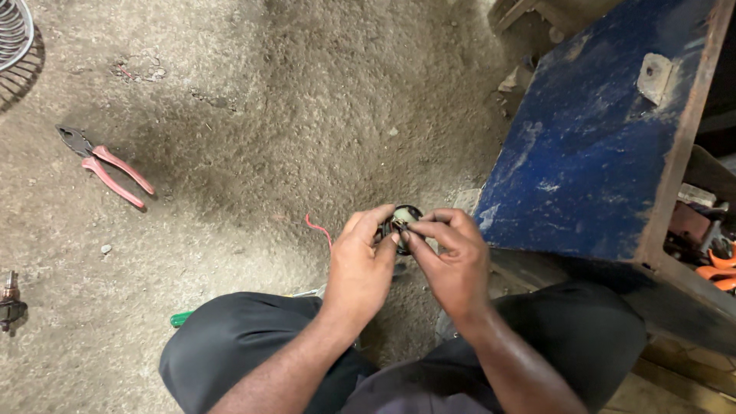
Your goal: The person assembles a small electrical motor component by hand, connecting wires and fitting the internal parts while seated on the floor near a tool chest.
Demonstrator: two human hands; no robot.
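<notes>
A small dark round part [402,224] is largely covered by the fingers of the left hand [360,264] and right hand [454,257], its make-up too small to tell. A green-handled tool [181,318] shows only its tip beside a dark trouser knee [230,345]. A wire grille [14,31] is cut off at the upper left corner, a brownish metal piece [11,299] by the left edge, and orange handles [717,272] by the right edge behind a blue metal panel [598,146].
</notes>
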